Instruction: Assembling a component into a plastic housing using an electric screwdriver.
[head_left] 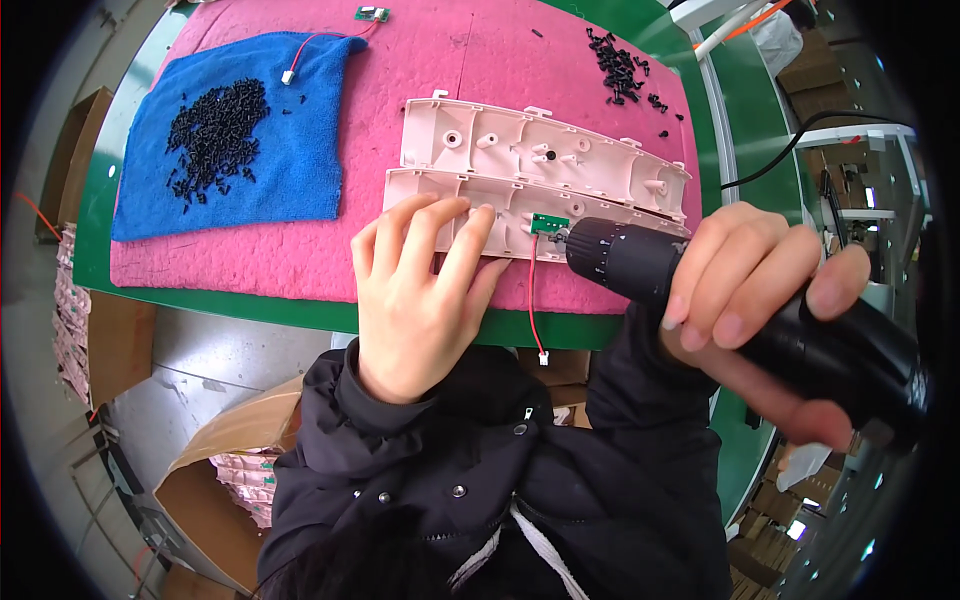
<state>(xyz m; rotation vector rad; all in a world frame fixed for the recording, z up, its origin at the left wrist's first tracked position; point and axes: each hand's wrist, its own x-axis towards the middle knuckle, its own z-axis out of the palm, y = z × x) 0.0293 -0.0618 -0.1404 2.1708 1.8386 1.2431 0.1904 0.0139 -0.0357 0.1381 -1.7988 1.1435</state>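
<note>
My right hand (750,275) wraps round a black electric screwdriver (625,262), whose tip meets the near right corner of a small green circuit board (546,224). That board sits in the nearer of two pale pink plastic panels (512,200). A red wire (533,300) runs from it over the table's edge to a white connector (543,357). My left hand (420,290) holds the same panel, its bent fingers over the near wall and its thumb along the near edge. Right behind lies the farther panel (510,135), with a dark screw (551,156) in one post.
A blue cloth (310,150) at left carries a heap of black screws (215,135). More screws (617,68) lie at far right on the pink mat (400,60). Another wired board (372,14) is at the back. A cardboard box (200,480) of pink parts stands below the table.
</note>
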